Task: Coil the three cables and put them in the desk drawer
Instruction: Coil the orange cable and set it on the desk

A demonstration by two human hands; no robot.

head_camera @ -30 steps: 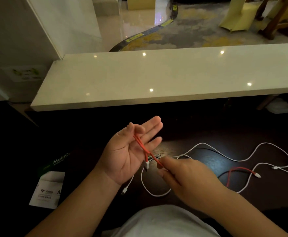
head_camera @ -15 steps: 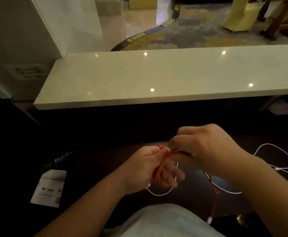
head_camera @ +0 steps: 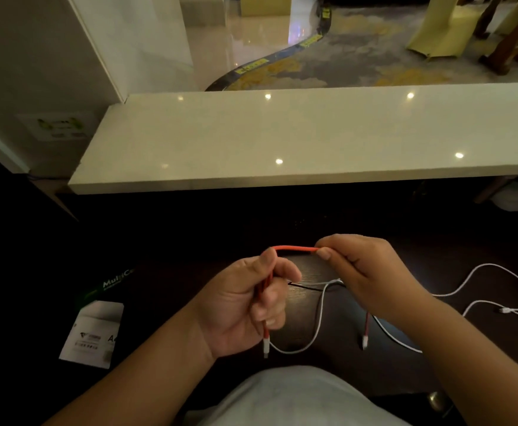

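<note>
A red cable point(head_camera: 294, 248) arches between my two hands above the dark desk point(head_camera: 310, 272). My left hand point(head_camera: 245, 305) grips folded red strands, and one white plug end hangs below the fist. My right hand point(head_camera: 359, 272) pinches the red cable at the arch's right end; the other plug end dangles under that wrist. A white cable point(head_camera: 319, 315) lies loose on the desk below the hands, and white cable point(head_camera: 503, 272) also loops out to the right. A thin black cable point(head_camera: 305, 287) shows between the hands.
A pale stone counter point(head_camera: 282, 142) runs across above the desk. A green and white paper pack point(head_camera: 95, 327) lies at the left on the dark surface. A round metal knob point(head_camera: 436, 398) shows at the lower right. My white shirt fills the bottom middle.
My right hand has drawn the red cable up and out to the right, opening an arch between the hands. The left hand has kept its grip on the folded strands.
</note>
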